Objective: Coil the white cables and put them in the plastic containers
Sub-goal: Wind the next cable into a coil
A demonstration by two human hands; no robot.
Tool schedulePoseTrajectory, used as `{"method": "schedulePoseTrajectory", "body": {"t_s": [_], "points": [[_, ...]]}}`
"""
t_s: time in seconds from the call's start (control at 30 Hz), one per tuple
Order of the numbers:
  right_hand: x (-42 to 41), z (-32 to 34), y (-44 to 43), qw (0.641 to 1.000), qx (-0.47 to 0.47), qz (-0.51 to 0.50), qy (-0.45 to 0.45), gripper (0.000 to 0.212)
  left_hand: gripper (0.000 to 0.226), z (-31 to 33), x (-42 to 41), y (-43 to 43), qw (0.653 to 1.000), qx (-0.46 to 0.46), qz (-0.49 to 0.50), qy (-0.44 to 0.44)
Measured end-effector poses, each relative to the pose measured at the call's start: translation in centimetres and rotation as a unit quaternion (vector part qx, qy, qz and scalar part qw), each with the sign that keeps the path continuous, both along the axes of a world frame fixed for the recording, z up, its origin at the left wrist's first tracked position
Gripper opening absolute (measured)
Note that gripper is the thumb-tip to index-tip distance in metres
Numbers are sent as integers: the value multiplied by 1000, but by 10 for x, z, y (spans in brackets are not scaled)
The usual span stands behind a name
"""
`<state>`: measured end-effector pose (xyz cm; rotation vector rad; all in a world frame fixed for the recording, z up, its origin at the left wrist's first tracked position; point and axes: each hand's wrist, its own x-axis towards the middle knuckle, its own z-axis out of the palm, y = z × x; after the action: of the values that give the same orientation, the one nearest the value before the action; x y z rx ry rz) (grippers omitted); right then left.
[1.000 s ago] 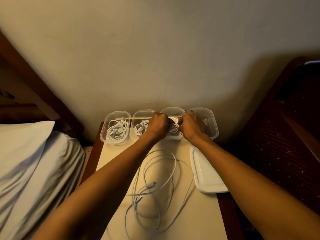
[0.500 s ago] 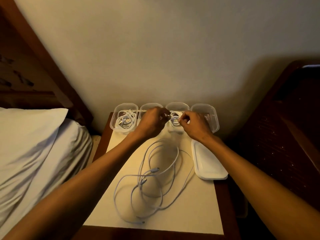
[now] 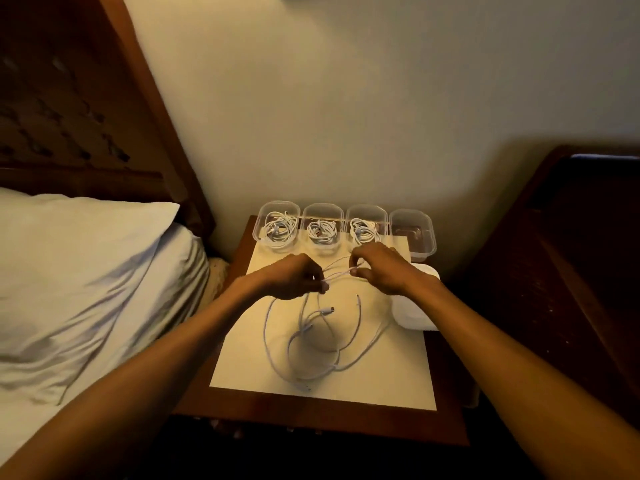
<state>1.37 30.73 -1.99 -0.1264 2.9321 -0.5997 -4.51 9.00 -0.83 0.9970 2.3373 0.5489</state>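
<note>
Several clear plastic containers stand in a row against the wall. The left container (image 3: 277, 225), the second container (image 3: 322, 227) and the third container (image 3: 366, 226) each hold a coiled white cable; the right container (image 3: 412, 233) holds none. A loose white cable (image 3: 311, 341) lies in tangled loops on the cream mat. My left hand (image 3: 294, 280) pinches one strand of it near its end. My right hand (image 3: 381, 268) pinches the same strand a little further right, just in front of the third container.
The cream mat (image 3: 381, 375) covers a wooden bedside table (image 3: 311, 414). White lids (image 3: 414, 308) are stacked at the mat's right edge. A bed with a white pillow (image 3: 86, 271) sits left; dark wooden furniture (image 3: 571, 271) stands right.
Both hands drew back from the third container toward me and took hold of the loose cable on the mat. The camera tilted down, showing more of the table.
</note>
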Motion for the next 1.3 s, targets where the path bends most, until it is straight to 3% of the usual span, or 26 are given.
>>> {"method": "schedulePoseTrajectory", "body": {"t_s": [0.13, 0.3, 0.4, 0.6, 0.73, 0.8, 0.93, 1.0, 1.17, 1.3], "points": [[7, 64, -9, 980, -151, -59, 118, 15, 24, 60, -3, -14, 975, 181, 98, 85], [18, 142, -36, 949, -188, -57, 246, 20, 20, 144, 1, -32, 916, 332, 136, 181], [23, 182, -46, 935, -195, -56, 290, 21, 18, 198, 12, -44, 885, 378, 139, 232], [31, 233, -55, 939, -184, -80, 280, 22, 22, 280, 30, -65, 808, 419, 207, 359], [38, 247, -70, 951, -218, -74, 207, 25, 24, 298, 40, -76, 767, 457, 275, 356], [44, 254, -76, 940, -264, -57, 209, 22, 26, 296, 42, -84, 771, 437, 311, 343], [50, 286, -81, 914, -248, -38, 320, 18, 26, 287, 43, -100, 876, 250, 287, 297], [51, 305, -86, 911, -221, -11, 347, 20, 38, 288, 48, -96, 903, 236, 224, 282], [50, 336, -94, 900, -202, -2, 387, 24, 13, 311, 52, -78, 878, 269, 119, 377], [53, 324, -78, 930, -169, 0, 326, 29, 20, 321, 38, -89, 806, 316, 197, 460]]}}
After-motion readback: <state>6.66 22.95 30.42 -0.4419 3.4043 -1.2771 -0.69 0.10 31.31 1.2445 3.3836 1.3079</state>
